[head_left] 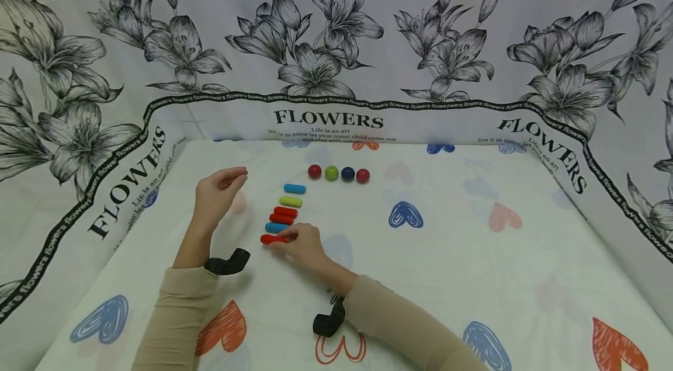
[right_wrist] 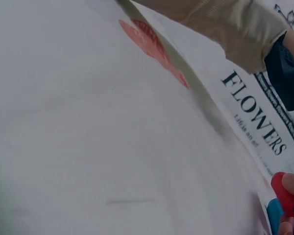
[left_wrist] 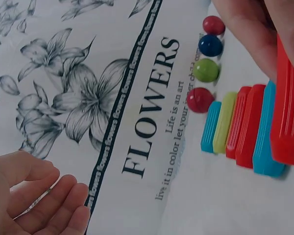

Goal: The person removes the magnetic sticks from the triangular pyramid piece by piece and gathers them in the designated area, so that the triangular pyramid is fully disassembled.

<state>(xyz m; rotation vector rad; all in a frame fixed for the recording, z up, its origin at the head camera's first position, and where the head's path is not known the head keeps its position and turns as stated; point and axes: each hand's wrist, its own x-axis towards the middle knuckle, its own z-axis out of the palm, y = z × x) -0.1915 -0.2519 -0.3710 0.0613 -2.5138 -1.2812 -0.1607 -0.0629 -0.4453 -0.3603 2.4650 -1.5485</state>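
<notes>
Nearest the person in a column of short bars lies the red bar [head_left: 270,239], flat on the worktop [head_left: 473,266]. The right hand [head_left: 302,244] pinches its right end between curled fingertips. Above it in the column sit a blue bar [head_left: 274,227], two more red bars [head_left: 284,215], a yellow-green bar [head_left: 291,201] and another blue bar [head_left: 294,188]. Beyond the column's far end stands a row of four balls [head_left: 339,173] — red, green, dark blue, red.

The left hand [head_left: 217,196] hovers to the left of the column, fingers loosely bent, palm empty; it holds nothing.

Handling of the red bar, judged from its look:
- Material: seemingly moulded plastic, with fine ribs running along its length, as the left wrist view shows [left_wrist: 289,117].
- Weight and stiffness: probably light and rigid, unlikely to bend or break.
- Grip: the ribs should resist slipping; a pinch across the long sides near the middle would hold steadier than an end pinch.

Under everything is a soft printed cloth with hearts — bars may settle slightly into it, while the balls could roll if nudged.
</notes>
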